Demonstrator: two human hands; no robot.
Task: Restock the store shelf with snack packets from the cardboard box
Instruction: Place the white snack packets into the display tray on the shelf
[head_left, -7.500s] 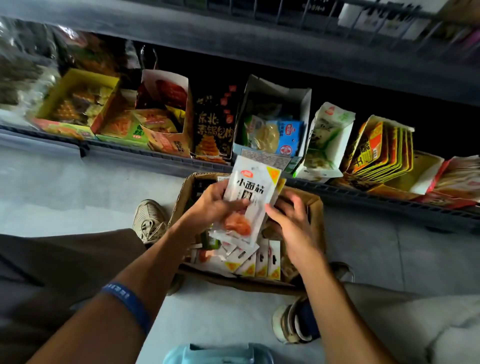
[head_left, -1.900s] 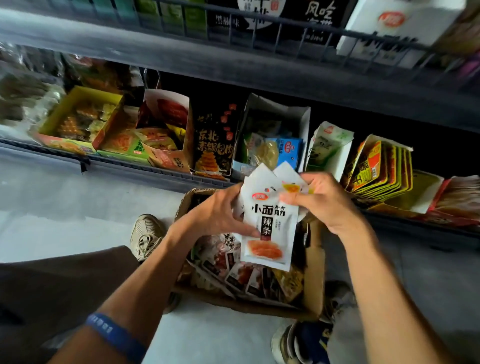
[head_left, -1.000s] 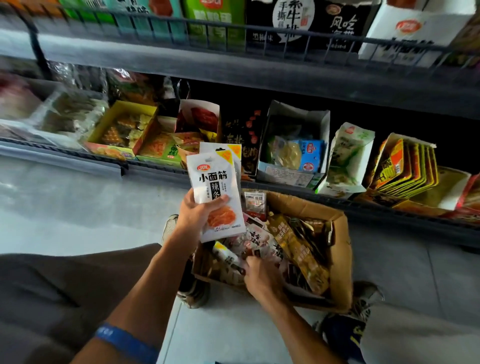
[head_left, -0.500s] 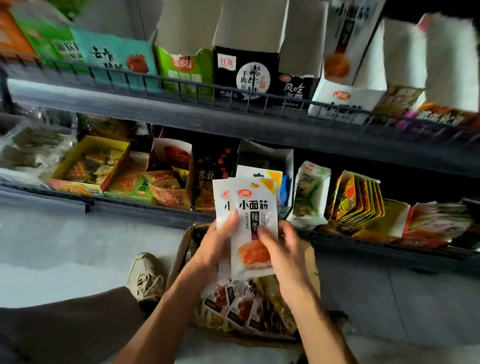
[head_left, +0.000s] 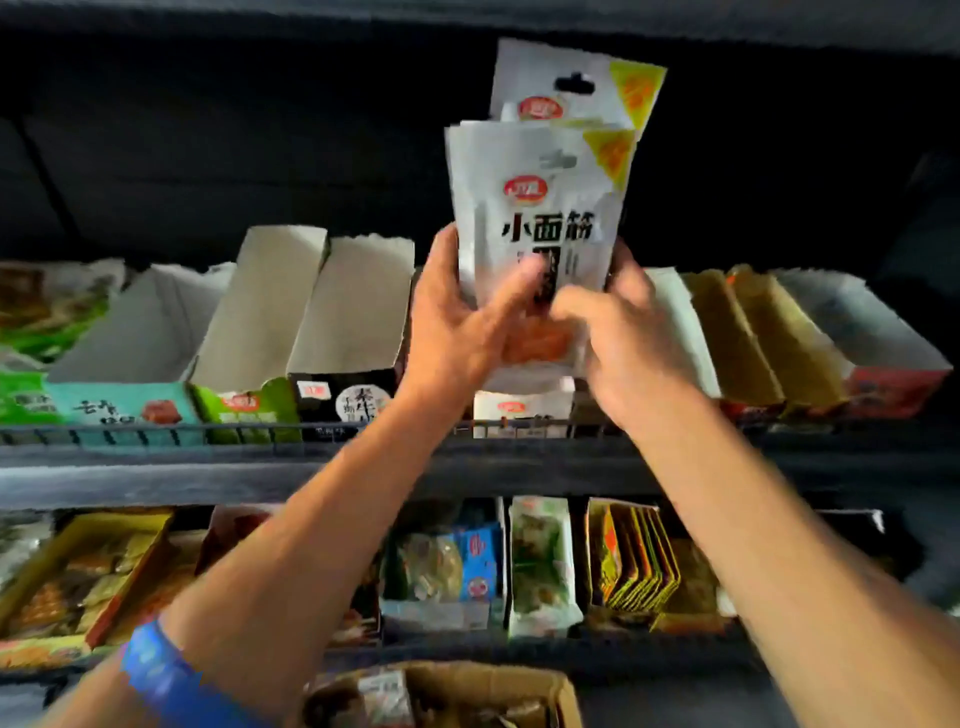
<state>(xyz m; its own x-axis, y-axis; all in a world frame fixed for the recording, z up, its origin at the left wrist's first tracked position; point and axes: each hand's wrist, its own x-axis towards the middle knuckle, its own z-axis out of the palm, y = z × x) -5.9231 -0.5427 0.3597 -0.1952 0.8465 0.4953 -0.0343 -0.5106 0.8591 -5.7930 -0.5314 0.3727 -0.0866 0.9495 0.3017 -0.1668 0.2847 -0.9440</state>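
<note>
A stack of white snack packets (head_left: 540, 208) with black characters and a yellow corner is held upright between both hands, raised above the upper shelf (head_left: 208, 467). My left hand (head_left: 457, 322) grips the stack's left edge, thumb across the front. My right hand (head_left: 618, 338) grips its lower right side. Directly below the stack sits a white display box (head_left: 522, 410) with the same red logo. The cardboard box (head_left: 467, 691), with packets inside, shows at the bottom edge.
Open display cartons line the upper shelf: white ones (head_left: 311, 306) at left, brown ones (head_left: 753, 332) at right, behind a wire rail (head_left: 156, 431). The lower shelf holds a yellow tray (head_left: 78, 571), blue-green packets (head_left: 447, 561) and yellow packets (head_left: 639, 556).
Both hands have lifted the packet stack from above the cardboard box up to the upper shelf. The view has tilted upward with them.
</note>
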